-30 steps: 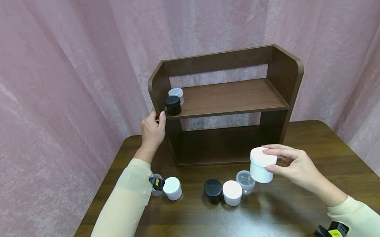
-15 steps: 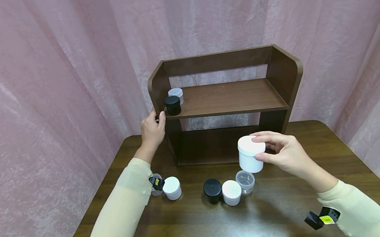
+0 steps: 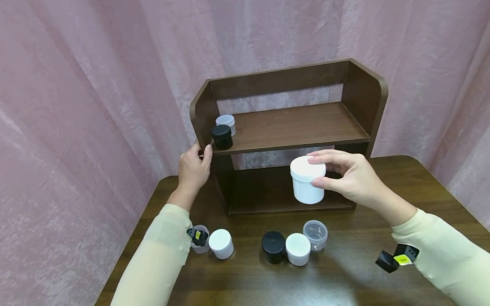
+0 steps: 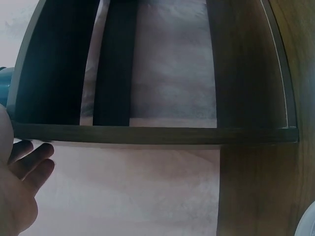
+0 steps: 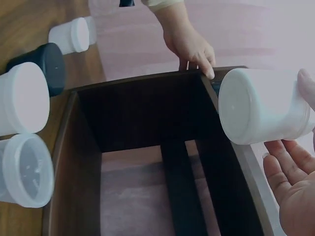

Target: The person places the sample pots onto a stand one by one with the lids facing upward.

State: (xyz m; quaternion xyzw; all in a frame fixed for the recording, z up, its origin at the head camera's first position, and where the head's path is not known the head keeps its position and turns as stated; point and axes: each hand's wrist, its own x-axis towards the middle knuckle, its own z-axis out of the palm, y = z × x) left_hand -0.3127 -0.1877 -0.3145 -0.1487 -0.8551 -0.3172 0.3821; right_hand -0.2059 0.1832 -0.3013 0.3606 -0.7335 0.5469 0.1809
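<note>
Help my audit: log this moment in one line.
left hand: holding shelf's left side; right hand: holding white jar aloft; upper tier: black jar, white-lidded jar; table: more jars

Curtain (image 3: 82, 87), dusty pink, velvety sheen, hanging in soft folds behind the surface (image 3: 230, 293). Surface: dark brown wood grain, glossy, rounded far corners, pale glare toward near side.

Right hand (image 3: 348, 176), gripping white jar (image 3: 308, 181), has risen and shifted left in head view. Jar, earlier at the clear tub's (image 3: 315, 235) edge in view, now shows above it, against the shelf's (image 3: 297, 124) lower opening.
</note>
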